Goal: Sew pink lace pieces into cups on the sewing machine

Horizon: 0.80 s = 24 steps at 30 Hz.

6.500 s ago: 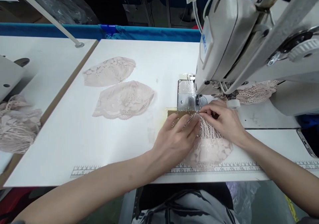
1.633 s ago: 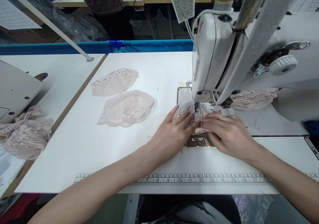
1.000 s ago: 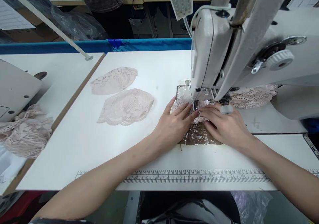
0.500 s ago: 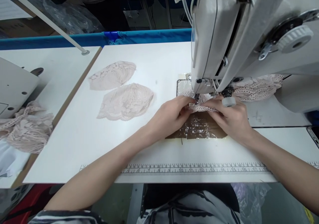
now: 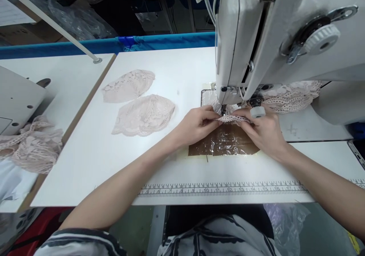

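Note:
Under the needle area of a white sewing machine (image 5: 236,39) lies a strip of pale pink lace trim (image 5: 231,118). My left hand (image 5: 198,124) pinches the trim's left end between thumb and fingers. On the other side, my right hand (image 5: 264,130) grips its right part, partly behind the machine's white knob (image 5: 257,112). More lace shows behind the presser foot, largely hidden by the machine head. Below the hands, a brown patch covered with shiny clear tape (image 5: 225,142) is stuck to the tabletop.
Two pink lace cups (image 5: 144,115) lie left on the white table (image 5: 114,165). A lace bundle (image 5: 293,96) sits right behind the needle, and another lace pile (image 5: 38,146) at far left. A printed ruler (image 5: 222,189) runs along the front edge. Someone stands beyond the blue cloth (image 5: 173,40).
My left hand's fingers have shifted slightly left, away from the needle, and the trim between the hands looks straighter. The whole view has shifted a little.

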### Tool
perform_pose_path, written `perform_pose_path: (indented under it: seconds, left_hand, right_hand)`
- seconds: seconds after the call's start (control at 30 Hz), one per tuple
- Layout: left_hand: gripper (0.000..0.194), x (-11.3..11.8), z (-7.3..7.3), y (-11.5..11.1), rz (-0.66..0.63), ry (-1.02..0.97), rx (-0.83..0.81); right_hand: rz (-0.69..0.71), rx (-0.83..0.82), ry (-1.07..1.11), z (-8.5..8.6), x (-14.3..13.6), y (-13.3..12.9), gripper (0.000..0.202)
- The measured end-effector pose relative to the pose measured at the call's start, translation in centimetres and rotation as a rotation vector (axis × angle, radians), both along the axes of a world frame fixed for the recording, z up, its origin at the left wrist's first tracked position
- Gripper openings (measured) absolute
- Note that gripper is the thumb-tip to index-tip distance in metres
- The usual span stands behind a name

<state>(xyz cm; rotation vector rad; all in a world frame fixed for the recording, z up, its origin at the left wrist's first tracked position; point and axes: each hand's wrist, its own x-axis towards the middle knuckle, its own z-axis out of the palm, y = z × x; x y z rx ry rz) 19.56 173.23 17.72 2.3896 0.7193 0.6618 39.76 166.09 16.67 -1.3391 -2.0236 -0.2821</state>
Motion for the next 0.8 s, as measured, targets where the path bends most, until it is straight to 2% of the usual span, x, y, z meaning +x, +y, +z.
perform_pose_path:
  seconds: [0.13, 0.27, 0.53, 0.7, 0.8]
  left_hand:
    - [0.024, 0.3, -0.8, 0.0, 0.104, 0.016, 0.177]
    - [0.022, 0.6, -1.7, 0.3, 0.144, 0.05, 0.283]
    - [0.009, 1.1, -2.0, 0.5, 0.17, 0.023, 0.279]
    - [0.018, 1.3, -2.2, 0.4, 0.136, -0.057, 0.296]
    - [0.016, 1.4, -2.1, 0.2, 0.142, -0.085, 0.306]
  right_hand:
    - [-0.006, 0.028, 0.042, 0.0, -0.1, 0.0, 0.022]
    - [-0.019, 0.033, 0.056, 0.0, -0.1, -0.1, 0.021]
    - [-0.016, 0.058, 0.078, -0.1, 0.0, 0.0, 0.023]
    - [-0.002, 0.105, 0.076, -0.3, -0.1, 0.1, 0.02]
    - [-0.008, 0.099, 0.082, -0.3, -0.2, 0.1, 0.021]
